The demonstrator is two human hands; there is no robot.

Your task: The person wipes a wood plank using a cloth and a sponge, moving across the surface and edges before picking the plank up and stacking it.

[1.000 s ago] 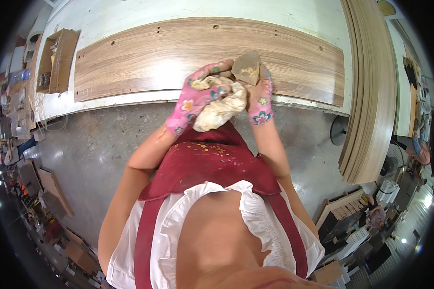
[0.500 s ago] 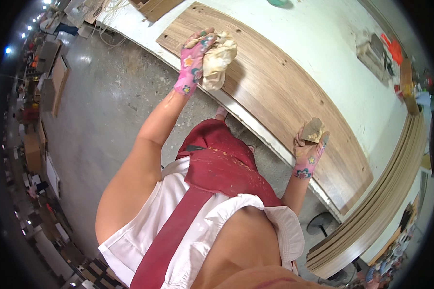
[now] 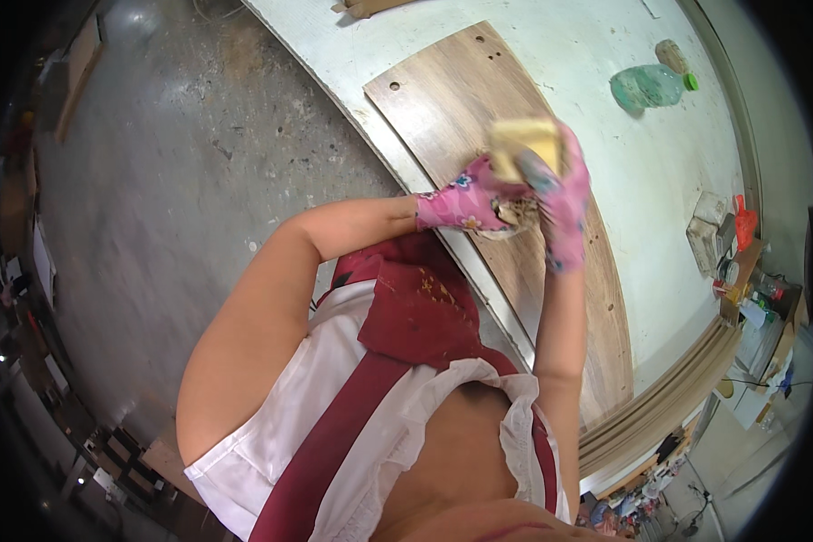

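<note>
From far away I see a grey floor (image 3: pixel 199 199) with pale specks and brownish stains, beside a white bench (image 3: pixel 668 172). At the lower left, small lights (image 3: pixel 2 359) shine in a darker area, which is quite cluttered.

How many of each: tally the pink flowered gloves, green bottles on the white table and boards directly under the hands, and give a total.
Pink flowered gloves: 2
Green bottle: 1
Wood-grain board underneath: 1
Total: 4

Left arm (image 3: pixel 248 307) bent, right arm (image 3: pixel 561 325) extended forward; left grip (image 3: pixel 471 199) close beside right grip (image 3: pixel 565 199), both curled.
</note>
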